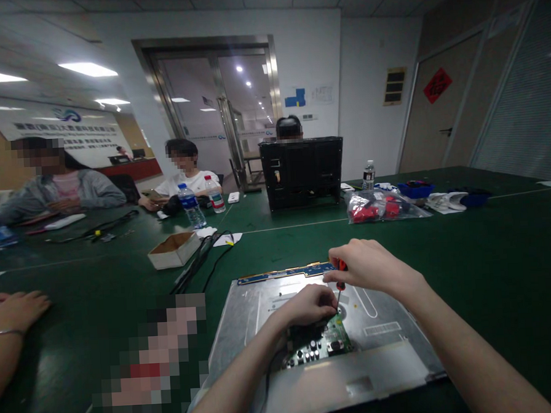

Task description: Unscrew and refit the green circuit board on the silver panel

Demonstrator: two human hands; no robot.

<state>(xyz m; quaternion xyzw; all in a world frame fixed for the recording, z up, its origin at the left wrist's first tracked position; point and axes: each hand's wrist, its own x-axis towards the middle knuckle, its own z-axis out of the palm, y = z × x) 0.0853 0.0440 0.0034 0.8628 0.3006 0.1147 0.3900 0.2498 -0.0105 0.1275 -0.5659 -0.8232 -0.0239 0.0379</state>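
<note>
While hands grip screwdriver (339,276) and circuit board (320,343), green table (467,252), glass doors (219,104), office.

Dark green across the whole table (491,269), crossed by thin pale lines. Dull silver-grey on the metal panel (385,355) at 6 o'clock, marked with faint white outlines. Bright green on the circuit board (335,339), dotted with black and silver parts. Blue with gold edging on the narrow strip board (283,272) at the panel's 12 o'clock. Red handle on the screwdriver (340,276). Red and black inside the clear plastic bag (381,207) at 1 o'clock. Brown inside, white outside on the cardboard box (173,249) at 10 o'clock. Blue labels and caps on the water bottles (192,206). Black on the computer case (301,171).
</note>
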